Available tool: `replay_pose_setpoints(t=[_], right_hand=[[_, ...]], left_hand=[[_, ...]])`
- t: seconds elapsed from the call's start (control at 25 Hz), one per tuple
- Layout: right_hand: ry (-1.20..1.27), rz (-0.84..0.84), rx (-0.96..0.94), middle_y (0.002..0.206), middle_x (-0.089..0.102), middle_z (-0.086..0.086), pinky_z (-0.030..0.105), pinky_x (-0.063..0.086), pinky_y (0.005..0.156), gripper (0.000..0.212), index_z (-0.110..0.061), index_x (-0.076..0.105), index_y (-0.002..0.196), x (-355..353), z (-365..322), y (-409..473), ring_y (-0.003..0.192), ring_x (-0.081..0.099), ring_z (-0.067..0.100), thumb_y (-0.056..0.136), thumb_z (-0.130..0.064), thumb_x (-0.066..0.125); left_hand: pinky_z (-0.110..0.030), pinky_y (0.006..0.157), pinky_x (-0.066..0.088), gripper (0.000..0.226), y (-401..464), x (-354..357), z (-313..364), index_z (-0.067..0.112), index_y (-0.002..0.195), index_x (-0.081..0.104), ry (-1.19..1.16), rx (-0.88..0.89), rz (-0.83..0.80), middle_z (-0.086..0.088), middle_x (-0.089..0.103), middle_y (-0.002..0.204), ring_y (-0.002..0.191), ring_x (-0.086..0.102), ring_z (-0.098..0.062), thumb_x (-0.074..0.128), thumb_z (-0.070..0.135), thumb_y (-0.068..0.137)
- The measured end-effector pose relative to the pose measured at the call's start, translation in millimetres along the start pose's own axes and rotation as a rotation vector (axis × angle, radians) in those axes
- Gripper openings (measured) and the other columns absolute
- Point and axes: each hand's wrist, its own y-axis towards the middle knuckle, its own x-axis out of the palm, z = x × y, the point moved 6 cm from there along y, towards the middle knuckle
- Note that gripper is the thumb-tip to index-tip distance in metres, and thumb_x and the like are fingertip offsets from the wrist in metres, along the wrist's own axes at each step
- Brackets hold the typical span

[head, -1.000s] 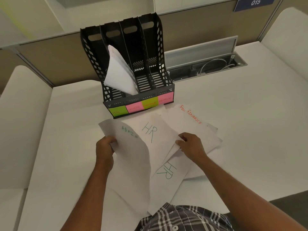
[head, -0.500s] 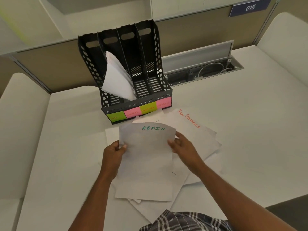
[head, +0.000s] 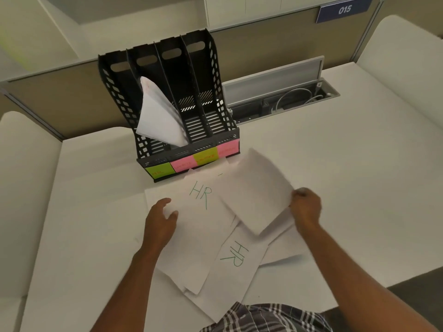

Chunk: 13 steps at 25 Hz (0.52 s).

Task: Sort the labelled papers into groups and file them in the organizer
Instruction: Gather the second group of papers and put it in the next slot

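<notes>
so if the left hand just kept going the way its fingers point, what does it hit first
Probably the upper HR sheet. The left hand rests open at that sheet's left edge, fingers pointing up and away toward the organizer. Sliding on, it would likely cross the paper before reaching the organizer's labelled front; depth is unclear.

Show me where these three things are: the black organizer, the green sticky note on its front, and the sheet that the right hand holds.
black organizer (head: 217,75): head view, on its right perforated side wall.
green sticky note (head: 158,170): head view, on its middle.
sheet in the right hand (head: 254,190): head view, on the blank middle of the lifted paper.
</notes>
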Motion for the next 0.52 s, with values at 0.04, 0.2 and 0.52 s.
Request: replay_pose_setpoints(t=[0.04, 0.2, 0.52], right_hand=[[-0.099, 0.025, -0.024, 0.105, 0.071, 0.026, 0.042, 0.051, 0.083, 0.021, -0.001, 0.07, 0.1, -11, -2, 15, 0.098, 0.067, 0.041, 0.093, -0.011, 0.054], [-0.451, -0.004, -0.132, 0.109, 0.067, 0.026, 0.039, 0.045, 0.078, 0.02, -0.001, 0.061, 0.104, -40, -16, 55, 0.1, 0.063, 0.043, 0.091, -0.01, 0.049], [-0.444, 0.156, -0.268, 0.104, 0.067, 0.029, 0.036, 0.037, 0.071, 0.016, 0.0, 0.058, 0.102, -64, -41, 74, 0.094, 0.063, 0.045, 0.089, -0.001, 0.049]], left_hand=[[-0.042, 0.11, 0.037, 0.053, 5, 2, -1, 0.014, 0.14, 0.048, 0.129, 0.002, -0.046, -0.01, 0.05, 0.145, 0.134, 0.045, -0.029, 0.068, 0.02, 0.091], [-0.048, 0.107, 0.036, 0.092, 17, 16, -10, 0.017, 0.153, 0.023, 0.581, -0.068, -0.207, -0.011, 0.033, 0.154, 0.141, 0.032, -0.032, 0.07, 0.051, 0.082], [-0.048, 0.102, 0.04, 0.097, 27, 17, -21, 0.019, 0.152, 0.023, 0.628, -0.13, -0.203, -0.014, 0.044, 0.142, 0.133, 0.042, -0.035, 0.074, 0.052, 0.077]])
